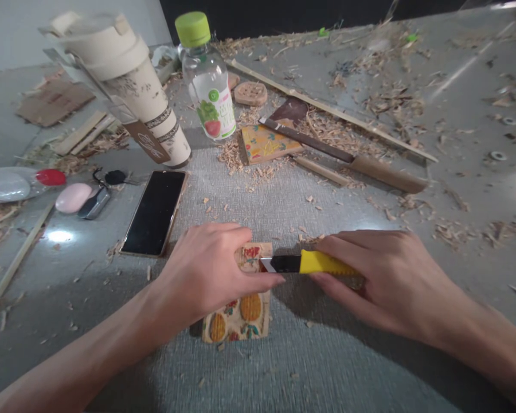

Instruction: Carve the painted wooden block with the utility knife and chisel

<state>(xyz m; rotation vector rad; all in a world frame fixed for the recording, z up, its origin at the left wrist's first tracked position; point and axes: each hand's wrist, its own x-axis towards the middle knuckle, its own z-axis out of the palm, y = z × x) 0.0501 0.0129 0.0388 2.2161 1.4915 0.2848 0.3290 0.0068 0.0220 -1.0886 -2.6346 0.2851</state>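
Observation:
My left hand (210,269) grips a small carved wooden block (241,330), its fingers and thumb around the upper part. Orange ovals, red patches and teal leaf shapes stand out on the block's pale face. In my right hand (382,281) is a yellow-handled utility knife (327,263), pointing left. Its dark blade with a bright slanted tip lies over the block's right edge, just above my left thumb. Whether the tip touches the wood I cannot tell. The block's left side is partly hidden by my left hand.
Beyond my hands lie a phone (155,213), a tumbler (133,86), a green-capped bottle (208,86), a patterned yellow block (262,144) and a file with a wooden handle (389,174). Keys (116,176) and a red-capped bottle (17,184) are left. Wood shavings (327,135) litter the table.

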